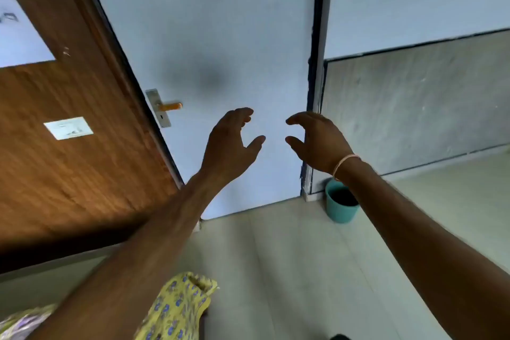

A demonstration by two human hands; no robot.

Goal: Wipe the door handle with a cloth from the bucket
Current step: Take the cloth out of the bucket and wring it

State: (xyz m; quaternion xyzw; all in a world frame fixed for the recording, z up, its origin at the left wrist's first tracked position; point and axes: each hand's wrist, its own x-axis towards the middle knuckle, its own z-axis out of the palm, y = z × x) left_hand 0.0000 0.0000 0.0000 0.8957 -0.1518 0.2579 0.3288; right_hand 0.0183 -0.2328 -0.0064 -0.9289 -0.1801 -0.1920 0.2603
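Note:
An orange lever door handle on a metal plate sticks out from the edge of the open wooden door at the left. A teal bucket stands on the floor by the door frame, partly hidden behind my right forearm; its inside looks dark and no cloth shows. My left hand and my right hand are raised side by side in front of the pale wall, fingers loosely curled, holding nothing. The left hand is right of and below the handle. The right hand hangs above the bucket.
The pale blue wall fills the middle, with a dark frame strip to its right and a grey lower wall panel beyond. A white label is stuck on the door. Light floor tiles spread below.

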